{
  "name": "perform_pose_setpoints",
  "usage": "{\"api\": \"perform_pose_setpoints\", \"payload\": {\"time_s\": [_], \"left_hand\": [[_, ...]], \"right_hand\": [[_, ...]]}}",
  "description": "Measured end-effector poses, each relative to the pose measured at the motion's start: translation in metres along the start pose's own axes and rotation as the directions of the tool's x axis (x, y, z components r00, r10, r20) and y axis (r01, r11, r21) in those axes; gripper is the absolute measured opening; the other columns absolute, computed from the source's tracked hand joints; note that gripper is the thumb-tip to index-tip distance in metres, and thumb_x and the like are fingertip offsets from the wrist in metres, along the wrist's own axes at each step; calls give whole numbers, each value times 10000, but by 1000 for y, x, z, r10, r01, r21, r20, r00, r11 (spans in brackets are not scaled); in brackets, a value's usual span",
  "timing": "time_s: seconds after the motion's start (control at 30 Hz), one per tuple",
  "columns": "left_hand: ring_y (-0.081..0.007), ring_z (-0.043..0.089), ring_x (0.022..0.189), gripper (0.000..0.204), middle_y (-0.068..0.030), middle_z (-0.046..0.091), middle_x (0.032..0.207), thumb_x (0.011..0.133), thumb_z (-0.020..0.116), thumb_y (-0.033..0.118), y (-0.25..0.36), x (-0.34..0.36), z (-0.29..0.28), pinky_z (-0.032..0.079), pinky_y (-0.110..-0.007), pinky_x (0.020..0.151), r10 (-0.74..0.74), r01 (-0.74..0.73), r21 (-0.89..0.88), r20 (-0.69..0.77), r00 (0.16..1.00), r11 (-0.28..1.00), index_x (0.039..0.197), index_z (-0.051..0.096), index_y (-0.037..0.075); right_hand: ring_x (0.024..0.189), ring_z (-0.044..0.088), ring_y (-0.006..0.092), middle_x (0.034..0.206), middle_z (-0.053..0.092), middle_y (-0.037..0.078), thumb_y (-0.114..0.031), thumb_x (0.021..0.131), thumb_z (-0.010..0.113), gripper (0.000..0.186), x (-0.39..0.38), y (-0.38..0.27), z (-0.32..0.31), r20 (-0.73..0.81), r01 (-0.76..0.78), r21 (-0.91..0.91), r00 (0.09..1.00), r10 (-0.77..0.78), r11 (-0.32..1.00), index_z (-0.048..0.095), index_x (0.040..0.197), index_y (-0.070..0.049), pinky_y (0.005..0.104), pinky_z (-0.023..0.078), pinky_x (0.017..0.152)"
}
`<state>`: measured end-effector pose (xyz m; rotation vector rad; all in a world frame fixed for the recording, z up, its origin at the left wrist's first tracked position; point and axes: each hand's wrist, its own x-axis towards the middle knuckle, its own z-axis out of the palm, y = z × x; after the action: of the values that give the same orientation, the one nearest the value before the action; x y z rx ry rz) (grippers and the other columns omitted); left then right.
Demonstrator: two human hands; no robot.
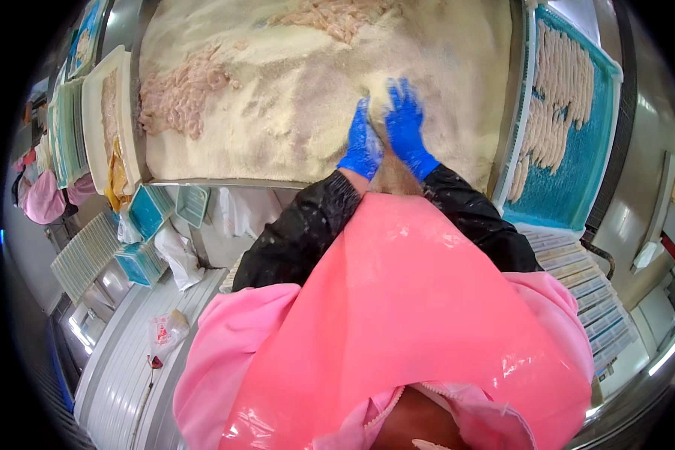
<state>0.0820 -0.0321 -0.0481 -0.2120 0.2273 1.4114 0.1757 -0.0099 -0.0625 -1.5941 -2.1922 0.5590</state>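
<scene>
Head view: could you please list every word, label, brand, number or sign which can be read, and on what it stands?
No text can be read with certainty.
Clear plastic bag on the ribbed metal surface: red print, too small and blurred to read.
Gloved left hand, gloved right hand, pink apron and blue tray: no lettering that I can make out.

No words or numbers can be read. Red printed marks show on a clear plastic bag (pixel 168 334), well apart from the left grip (pixel 363 145), behind it and to its left; they are too small and creased to make out.
</scene>
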Motion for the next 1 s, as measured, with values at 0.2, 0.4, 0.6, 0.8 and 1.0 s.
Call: {"api": "perform_pose_setpoints", "payload": {"time_s": [0.2, 0.4, 0.6, 0.8, 1.0], "left_hand": [[-266, 496, 1055, 435, -129, 517, 1191, 947, 347, 367, -8, -2, -14, 349, -379, 992, 14, 80, 235, -374, 927, 969, 1219, 468, 50], [-248, 450, 1152, 462, -133, 497, 1231, 969, 321, 361, -23, -17, 38, 320, -304, 1026, -67, 289, 419, -469, 881, 861, 1274, 429, 31], [-240, 561, 1011, 581, -142, 576, 1118, 958, 291, 469, -11, -10, 38, 440, -382, 934, -219, 386, 392, -407, 887, 835, 1199, 502, -15], [-276, 605, 848, 653, -174, 618, 962, 927, 288, 542, -1, -2, 10, 511, -396, 797, -104, 429, 557, -519, 848, 711, 1133, 542, -23], [-309, 612, 838, 705, -192, 619, 981, 907, 290, 575, -6, 8, 16, 509, -429, 791, -5, 461, 600, -606, 795, 654, 1144, 538, -41]], "right_hand": [[1300, 268, 330, 1421, 316, 134, -343, 865, 488, 491, -6, 12, -37, 16, 51, -67, 999, -50, 996, 441, 1307, -136, 527, 140, 1042], [950, 540, 216, 1019, 617, 80, -304, 833, 576, 283, -19, 24, -67, 256, -430, 433, 901, 350, 792, 622, 1019, -96, 411, 389, 772], [637, 468, 93, 698, 499, -23, -287, 880, 546, 401, -24, 87, -205, 611, -539, 792, 716, 339, -287, 549, 1130, 27, 214, 387, 596], [561, 407, 44, 655, 455, -50, -312, 864, 581, 388, 22, 232, -362, 110, -527, 721, 727, 678, 449, 570, 1114, -15, 181, 327, 492], [757, 636, 284, 869, 654, 154, -343, 862, 548, 369, 93, 420, -351, -384, -349, -294, 895, 224, 890, 606, 1092, -60, 351, 489, 673]]}}
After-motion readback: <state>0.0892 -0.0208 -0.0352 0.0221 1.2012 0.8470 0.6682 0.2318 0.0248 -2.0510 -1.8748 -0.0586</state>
